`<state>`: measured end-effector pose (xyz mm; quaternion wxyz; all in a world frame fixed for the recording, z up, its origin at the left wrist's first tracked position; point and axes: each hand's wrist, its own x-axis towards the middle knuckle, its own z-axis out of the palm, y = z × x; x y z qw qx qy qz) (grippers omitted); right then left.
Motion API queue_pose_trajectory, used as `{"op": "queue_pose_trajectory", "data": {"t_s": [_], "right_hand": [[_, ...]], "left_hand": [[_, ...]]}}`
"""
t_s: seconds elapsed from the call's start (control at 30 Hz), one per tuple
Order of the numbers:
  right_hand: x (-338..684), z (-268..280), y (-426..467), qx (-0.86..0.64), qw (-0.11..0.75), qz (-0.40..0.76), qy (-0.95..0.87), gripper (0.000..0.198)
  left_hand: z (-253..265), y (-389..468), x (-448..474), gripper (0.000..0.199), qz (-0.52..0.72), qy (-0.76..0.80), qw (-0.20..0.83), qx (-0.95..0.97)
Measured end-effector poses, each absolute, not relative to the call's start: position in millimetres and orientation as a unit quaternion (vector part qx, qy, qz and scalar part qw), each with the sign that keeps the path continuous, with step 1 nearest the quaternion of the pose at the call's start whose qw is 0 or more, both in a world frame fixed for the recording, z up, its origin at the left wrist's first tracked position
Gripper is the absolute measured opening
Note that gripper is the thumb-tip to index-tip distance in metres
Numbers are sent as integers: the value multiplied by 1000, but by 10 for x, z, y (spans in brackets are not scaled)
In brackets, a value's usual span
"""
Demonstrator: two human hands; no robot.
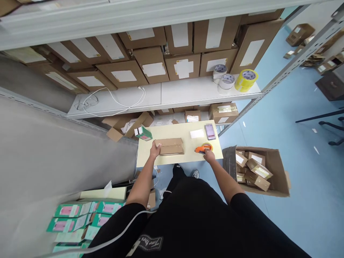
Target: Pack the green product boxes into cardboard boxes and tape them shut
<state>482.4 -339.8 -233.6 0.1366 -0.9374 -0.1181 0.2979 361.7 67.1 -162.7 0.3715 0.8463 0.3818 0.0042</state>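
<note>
A closed brown cardboard box point(172, 147) lies lengthwise on the pale yellow table point(166, 162), a seam running along its top. My left hand point(155, 149) grips the left end of this box, thumb on top. Over to the right, my right hand point(209, 156) is closed on an orange tape dispenser point(202, 148) with a yellow roll of tape, at the table's front right. A white label point(197, 133) and a purple patterned packet point(210, 132) lie behind the dispenser. Near the table's back left corner sits a green box point(143, 133).
Behind the table stands a metal shelf point(185, 92) with labelled cartons, a white cable point(118, 102) and tape rolls point(246, 80). On the floor at right is a large open carton point(279, 168) holding several small boxes. Green boxes point(64, 218) are stacked at lower left.
</note>
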Motion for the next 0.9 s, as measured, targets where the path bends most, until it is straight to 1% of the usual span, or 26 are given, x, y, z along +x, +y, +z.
{"op": "queue_pose_trajectory", "data": {"t_s": [0.1, 0.2, 0.3, 0.43, 0.53, 0.63, 0.7, 0.8, 0.9], "right_hand": [[4827, -2376, -3335, -941, 122, 295, -113, 47], [4838, -2408, -3296, -945, 110, 287, -109, 49], [4871, -2453, -3256, -949, 107, 277, -106, 48], [4904, -2523, -3226, -951, 125, 262, -110, 42], [4915, -2560, -3260, -943, 178, 256, -112, 41], [4937, -2561, -3342, -928, 243, 265, -99, 42], [4958, -2535, -3414, -919, 271, 269, -93, 45], [4979, -2442, -3508, -897, 356, 256, -55, 47], [4972, -2248, -3495, -851, 469, 237, 6, 51]], "left_hand": [[-1626, 827, 3484, 61, -4, 400, 387, 831], [-1625, 879, 3444, 60, 3, 426, 379, 821], [-1599, 782, 3575, 66, -8, 429, 373, 823], [-1543, 621, 3792, 76, -28, 406, 384, 829], [-1515, 657, 3806, 78, -39, 398, 386, 831], [-1508, 803, 3720, 73, -37, 399, 375, 836], [-1518, 878, 3679, 69, -39, 410, 361, 837], [-1549, 877, 3701, 67, -47, 423, 344, 837], [-1574, 798, 3770, 68, -57, 421, 339, 839]]}}
